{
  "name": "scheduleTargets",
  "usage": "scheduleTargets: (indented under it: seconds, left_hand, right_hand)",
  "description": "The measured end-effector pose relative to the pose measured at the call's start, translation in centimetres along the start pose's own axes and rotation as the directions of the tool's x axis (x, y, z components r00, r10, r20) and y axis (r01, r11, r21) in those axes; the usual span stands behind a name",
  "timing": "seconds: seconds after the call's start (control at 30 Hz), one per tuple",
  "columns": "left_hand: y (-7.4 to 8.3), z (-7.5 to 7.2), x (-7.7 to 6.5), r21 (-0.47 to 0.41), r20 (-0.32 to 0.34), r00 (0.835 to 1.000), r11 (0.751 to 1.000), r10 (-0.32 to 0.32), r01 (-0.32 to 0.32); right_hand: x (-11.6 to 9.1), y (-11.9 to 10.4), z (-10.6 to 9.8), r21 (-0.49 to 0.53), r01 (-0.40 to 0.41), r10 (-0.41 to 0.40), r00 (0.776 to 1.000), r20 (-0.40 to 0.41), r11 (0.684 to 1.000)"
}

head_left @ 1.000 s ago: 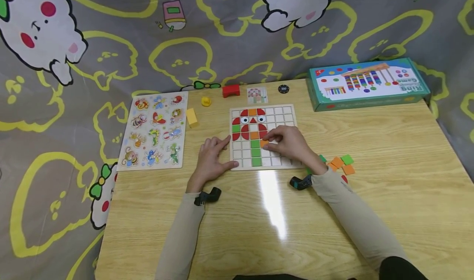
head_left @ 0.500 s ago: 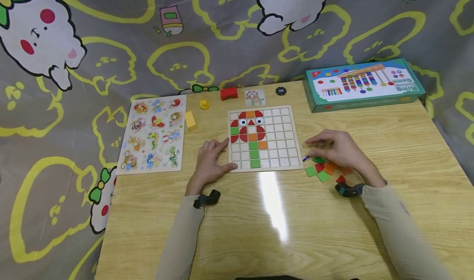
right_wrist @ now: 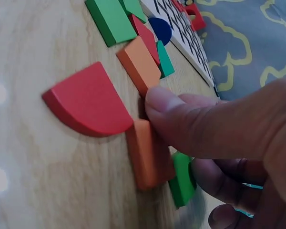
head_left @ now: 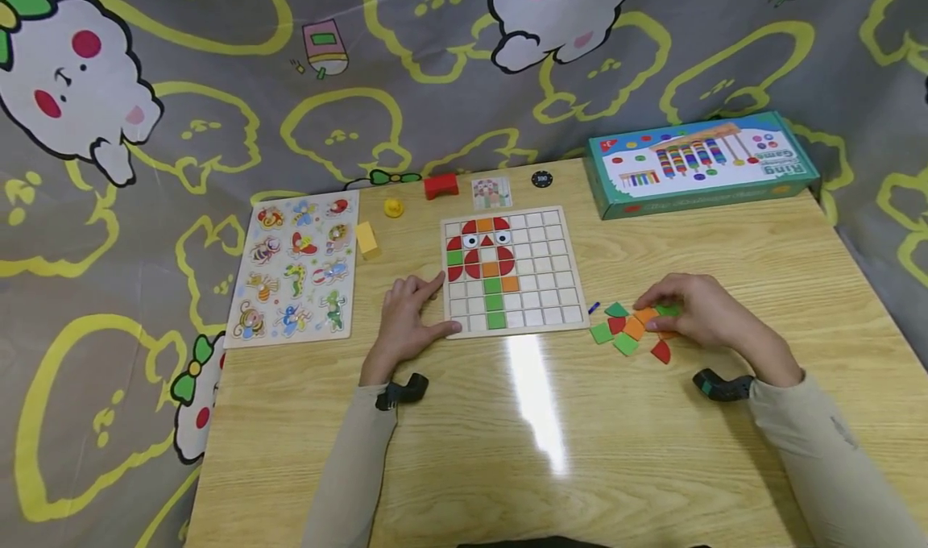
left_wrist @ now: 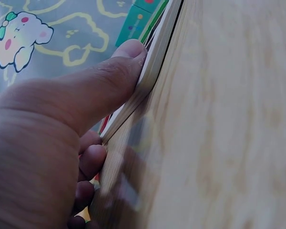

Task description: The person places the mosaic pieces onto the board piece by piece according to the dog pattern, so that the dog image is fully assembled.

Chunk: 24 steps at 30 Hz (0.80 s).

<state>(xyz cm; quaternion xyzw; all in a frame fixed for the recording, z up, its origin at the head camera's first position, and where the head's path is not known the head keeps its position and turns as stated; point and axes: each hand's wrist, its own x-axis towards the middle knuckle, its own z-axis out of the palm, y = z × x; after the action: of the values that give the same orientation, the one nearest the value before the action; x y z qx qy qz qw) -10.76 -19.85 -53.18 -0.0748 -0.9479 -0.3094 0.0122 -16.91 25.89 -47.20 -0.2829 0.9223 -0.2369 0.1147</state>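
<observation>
A wooden grid board (head_left: 540,318) bears red, orange and green tiles and two eye pieces set in a flower-like pattern. At its left edge my left hand (head_left: 408,322) rests with thumb and index finger spread, both touching the board; the thumb (left_wrist: 119,76) lies straight against its side near the corner. My right hand (head_left: 699,310) is over the loose tiles to the right, its thumb and index finger at the edges of an orange square tile (right_wrist: 140,62). Beside the thumb lie a red quarter-circle tile (right_wrist: 93,102), another orange tile (right_wrist: 150,157) and a green tile (right_wrist: 182,181).
Behind the board lie a picture card (head_left: 492,193), a black chip (head_left: 541,179), a red block (head_left: 441,185) and a yellow duck (head_left: 394,207). An insect puzzle (head_left: 290,274) and a yellow block (head_left: 367,240) are left. A boxed ring game (head_left: 699,165) stands back right.
My right hand left an orange tile on the board beside the green column, moved right to the loose tiles and came down on them. My left hand stayed at the board's edge.
</observation>
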Motion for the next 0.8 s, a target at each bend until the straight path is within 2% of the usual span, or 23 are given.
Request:
scheduleTargets:
  seconds: [0.17,0.3,0.4,0.47,0.53,0.63,0.73,0.8]
  left_hand:
    - [-0.1,0.1,0.0,0.01,0.0,1.0,1.0,0.003,-0.003]
    - [-0.2,0.1,0.1,0.016,-0.001,1.0,1.0,-0.001,0.001]
    - [-0.2,0.0,0.1,0.019,0.002,1.0,1.0,-0.006,0.006]
    - [-0.3,0.0,0.1,0.018,0.002,1.0,1.0,-0.007,0.007]
    - [-0.3,0.0,0.1,0.018,0.006,1.0,1.0,-0.006,0.006]
    - [-0.2,0.0,0.2,0.012,0.01,1.0,1.0,-0.009,0.009]
    - [-0.2,-0.1,0.2,0.004,0.014,1.0,1.0,-0.009,0.009]
    - [-0.2,-0.2,0.1,0.0,0.014,1.0,1.0,-0.007,0.007]
  right_hand:
    - [0.5,-0.4,-0.4,-0.047,-0.033,0.035,0.999,0.029,0.998]
    - [0.9,-0.7,-0.5,-0.02,-0.015,0.014,0.999,-0.038,1.0]
    - [1.5,-1.1,-0.4,0.068,0.016,-0.007,0.992,-0.126,0.998]
    - [2.3,-1.7,-0.2,0.166,0.024,0.003,0.987,-0.162,0.986]
    - [3.3,-2.4,0.2,0.267,0.017,0.03,0.984,-0.173,0.964]
    - [5.0,-3.8,1.4,0.406,-0.005,0.074,0.985,-0.154,0.914]
    - [6.8,-5.4,3.2,0.461,-0.017,0.094,0.985,-0.143,0.887]
    - [8.0,-6.6,4.4,0.457,-0.004,0.081,0.986,-0.149,0.889]
